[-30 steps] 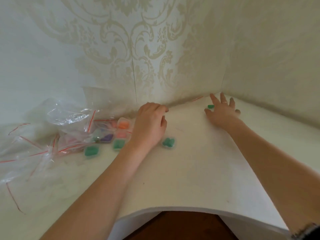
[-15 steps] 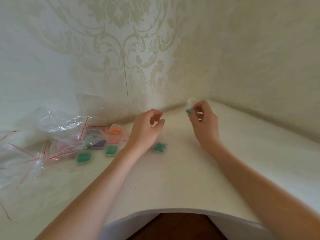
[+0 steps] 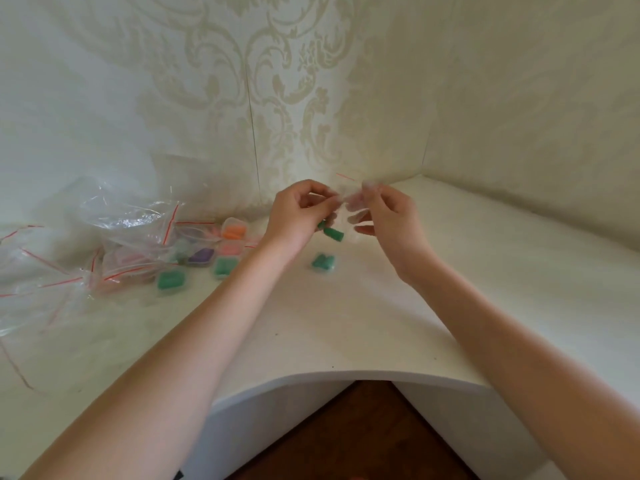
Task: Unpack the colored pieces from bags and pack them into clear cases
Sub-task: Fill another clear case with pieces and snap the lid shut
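Both hands (image 3: pixel 346 216) have met, pinching a small bag (image 3: pixel 353 202) holding green pieces (image 3: pixel 333 233).

Head view, down over table (image 3: pixel 311 341)

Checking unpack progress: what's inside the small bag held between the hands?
Green pieces show through the small bag, hanging low between left hand and right hand. The exact count is unclear: the fingers cover part of the bag and the film blurs.
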A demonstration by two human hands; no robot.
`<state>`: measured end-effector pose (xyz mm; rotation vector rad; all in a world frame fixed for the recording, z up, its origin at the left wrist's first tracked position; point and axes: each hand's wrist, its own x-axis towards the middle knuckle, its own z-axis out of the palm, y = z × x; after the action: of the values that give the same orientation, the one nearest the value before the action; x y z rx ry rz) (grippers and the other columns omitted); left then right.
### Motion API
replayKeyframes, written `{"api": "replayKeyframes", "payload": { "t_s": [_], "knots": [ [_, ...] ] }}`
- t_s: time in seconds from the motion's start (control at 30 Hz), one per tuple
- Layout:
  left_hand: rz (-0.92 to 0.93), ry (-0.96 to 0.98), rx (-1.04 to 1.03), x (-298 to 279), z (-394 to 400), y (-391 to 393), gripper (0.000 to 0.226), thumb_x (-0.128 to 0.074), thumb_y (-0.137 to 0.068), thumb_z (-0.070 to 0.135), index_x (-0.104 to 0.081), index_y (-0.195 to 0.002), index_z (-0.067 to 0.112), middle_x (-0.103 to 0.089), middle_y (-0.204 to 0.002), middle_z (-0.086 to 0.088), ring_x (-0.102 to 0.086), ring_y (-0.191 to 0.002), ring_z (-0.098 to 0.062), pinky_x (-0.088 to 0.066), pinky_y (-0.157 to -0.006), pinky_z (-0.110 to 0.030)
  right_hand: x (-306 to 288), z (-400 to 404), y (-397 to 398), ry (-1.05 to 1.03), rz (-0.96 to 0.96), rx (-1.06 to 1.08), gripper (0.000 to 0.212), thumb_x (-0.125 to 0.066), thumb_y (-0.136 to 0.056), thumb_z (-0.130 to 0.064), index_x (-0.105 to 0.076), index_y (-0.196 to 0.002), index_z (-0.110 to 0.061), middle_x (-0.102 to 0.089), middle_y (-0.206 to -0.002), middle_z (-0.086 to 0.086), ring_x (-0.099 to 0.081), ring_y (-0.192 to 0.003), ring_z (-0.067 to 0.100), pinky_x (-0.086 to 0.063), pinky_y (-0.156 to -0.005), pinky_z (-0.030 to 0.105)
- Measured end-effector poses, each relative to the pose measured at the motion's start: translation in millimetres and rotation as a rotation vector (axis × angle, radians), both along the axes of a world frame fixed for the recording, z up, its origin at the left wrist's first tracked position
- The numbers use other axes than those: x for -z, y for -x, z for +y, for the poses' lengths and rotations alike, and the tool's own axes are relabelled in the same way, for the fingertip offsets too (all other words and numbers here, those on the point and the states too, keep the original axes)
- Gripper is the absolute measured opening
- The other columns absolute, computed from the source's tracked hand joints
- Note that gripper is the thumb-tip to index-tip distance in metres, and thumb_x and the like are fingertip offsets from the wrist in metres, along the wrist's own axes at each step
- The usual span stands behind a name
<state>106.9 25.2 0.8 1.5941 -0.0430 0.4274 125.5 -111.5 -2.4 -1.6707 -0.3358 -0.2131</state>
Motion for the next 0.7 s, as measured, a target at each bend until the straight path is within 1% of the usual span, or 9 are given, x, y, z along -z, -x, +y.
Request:
{"api": "replayKeyframes", "payload": {
  "t_s": [0.13,0.2,0.3,0.37,0.47,0.53,0.57,0.63,0.7],
  "knots": [
    [0.001,-0.020,-0.048,1.7,7.4,-2.8,0.014,-0.075,-0.077,0.006,-0.064,-0.074,0.013,-0.059,-0.063,0.001,-0.052,-0.051,-0.007,-0.046,-0.054,-0.020,-3.5,-2.2,-1.8,-0.097,0.102,-0.011,0.017,-0.054,-0.093,-0.012,-0.068,-0.086,-0.015,-0.063,-0.077,-0.001,-0.059,-0.066,0.008,-0.054,-0.069,0.022],
    [-0.002,-0.043,-0.071,2.7,11.5,-3.7,0.015,-0.078,-0.075,0.008,-0.065,-0.075,0.015,-0.060,-0.067,0.002,-0.053,-0.054,-0.007,-0.046,-0.055,-0.019,-5.0,-4.8,-2.1,-0.097,0.135,-0.026,0.008,-0.062,-0.090,-0.016,-0.069,-0.087,-0.016,-0.063,-0.076,-0.002,-0.059,-0.066,0.007,-0.054,-0.071,0.023],
    [0.015,-0.100,-0.083,3.3,12.1,-3.9,0.018,-0.080,-0.073,0.010,-0.065,-0.082,0.016,-0.061,-0.071,0.002,-0.055,-0.052,-0.002,-0.046,-0.053,-0.016,-2.4,-7.2,-3.8,-0.059,0.138,0.004,0.009,-0.068,-0.086,-0.022,-0.071,-0.087,-0.013,-0.062,-0.073,-0.005,-0.057,-0.067,0.006,-0.053,-0.074,0.025],
    [0.012,-0.097,-0.106,4.9,13.3,-6.6,0.021,-0.080,-0.073,0.011,-0.064,-0.084,0.016,-0.064,-0.075,0.001,-0.059,-0.059,-0.002,-0.048,-0.056,-0.016,-2.1,-9.0,-5.3,-0.083,0.139,0.019,0.007,-0.070,-0.085,-0.021,-0.071,-0.083,-0.015,-0.059,-0.071,-0.005,-0.053,-0.068,0.007,-0.051,-0.077,0.025],
    [-0.080,-0.096,-0.308,5.8,15.7,-9.8,0.024,-0.080,-0.073,0.012,-0.061,-0.086,0.016,-0.065,-0.082,0.003,-0.060,-0.071,-0.004,-0.049,-0.066,-0.015,-4.0,-14.2,-9.7,-0.129,0.146,0.077,0.006,-0.072,-0.084,-0.023,-0.071,-0.078,-0.021,-0.059,-0.067,-0.012,-0.052,-0.066,0.001,-0.046,-0.072,0.020],
    [-0.208,-0.052,-0.479,2.4,14.0,-7.2,0.023,-0.079,-0.074,0.014,-0.058,-0.083,0.016,-0.062,-0.077,0.007,-0.056,-0.064,0.002,-0.045,-0.064,-0.012,-6.4,-18.0,-12.4,-0.161,0.131,0.124,0.006,-0.073,-0.083,-0.024,-0.069,-0.078,-0.023,-0.059,-0.065,-0.016,-0.052,-0.059,-0.007,-0.040,-0.066,0.013],
    [-0.255,-0.032,-0.507,-0.8,11.4,-5.1,0.023,-0.079,-0.074,0.016,-0.056,-0.080,0.017,-0.060,-0.074,0.008,-0.054,-0.061,0.003,-0.044,-0.062,-0.011,-7.7,-19.7,-12.9,-0.170,0.109,0.147,0.007,-0.073,-0.083,-0.025,-0.069,-0.078,-0.023,-0.059,-0.065,-0.015,-0.051,-0.056,-0.008,-0.039,-0.063,0.010],
    [-0.259,-0.027,-0.407,-6.1,2.6,-2.0,0.023,-0.078,-0.076,0.020,-0.055,-0.075,0.017,-0.060,-0.069,0.006,-0.055,-0.061,-0.002,-0.046,-0.062,-0.016,-8.6,-20.2,-10.6,-0.146,0.020,0.169,0.009,-0.072,-0.083,-0.024,-0.068,-0.076,-0.023,-0.058,-0.067,-0.012,-0.049,-0.060,0.000,-0.038,-0.058,0.006],
    [-0.154,-0.015,-0.168,-5.3,-10.6,1.4,0.020,-0.074,-0.081,0.022,-0.057,-0.076,0.013,-0.063,-0.070,-0.003,-0.060,-0.067,-0.012,-0.053,-0.071,-0.028,-6.1,-15.1,-6.0,-0.044,-0.105,0.156,0.013,-0.072,-0.083,-0.020,-0.065,-0.072,-0.021,-0.058,-0.067,-0.011,-0.046,-0.063,0.005,-0.037,-0.056,0.006]
  ]
}}
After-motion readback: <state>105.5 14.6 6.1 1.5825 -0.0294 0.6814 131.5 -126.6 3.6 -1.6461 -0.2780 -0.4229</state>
